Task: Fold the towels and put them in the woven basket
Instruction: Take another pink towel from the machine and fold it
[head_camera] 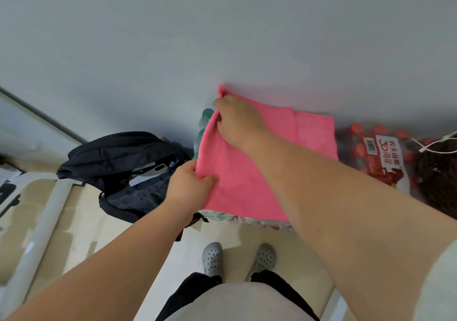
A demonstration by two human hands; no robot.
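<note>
Nearest, a pair of grey shoes (212, 259) is seen on the pale floor (99, 221), which is open just in front of them. A little farther out, the near left edge of the pink towel (237, 172) is pinched by the left hand (190, 182), thumb on top and fingers curled under. The towel is spread, partly doubled over, across a wrapped pack of bottles (247, 219). It is judged light, soft and limp. It will sag wherever it is unsupported, so it is best held at corners and along edges, as it is now.

Farther on, the far left corner is gripped by the right hand (237, 120), its fingers closed around a bunched fold.

Room to the left is narrowed by a dark backpack (118, 157) lying open on the floor, and green-capped bottles (206, 115) stand just beside the towel's left edge. To the right, red-capped bottles (385, 157) are packed close. Beyond them a dark brown woven thing (437, 179), possibly the basket, is only partly in view. The wall (222, 36) closes off the far side.
</note>
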